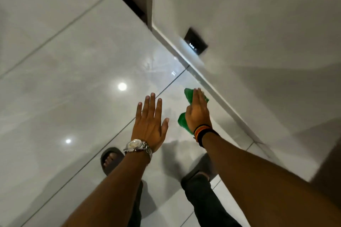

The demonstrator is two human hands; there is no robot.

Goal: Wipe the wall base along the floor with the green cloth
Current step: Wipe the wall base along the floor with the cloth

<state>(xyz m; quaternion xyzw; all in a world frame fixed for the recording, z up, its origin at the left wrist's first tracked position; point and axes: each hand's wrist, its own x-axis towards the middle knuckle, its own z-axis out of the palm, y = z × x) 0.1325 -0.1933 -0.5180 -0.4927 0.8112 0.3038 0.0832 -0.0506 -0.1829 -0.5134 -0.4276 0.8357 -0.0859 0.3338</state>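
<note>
My right hand [197, 114] has its grip closed loosely around the green cloth [190, 96], just beside the wall base [217, 96]; my left hand [149, 123] hangs open, holding nothing. Bunched like this, the cloth could skid off the wall base and onto the glossy floor [73, 79].

- Head view: 1 wide-angle camera, worn on the head, facing steeply down at the glossy pale tiled floor [73, 72].
- Both outstretched forearms close in frame.
</note>
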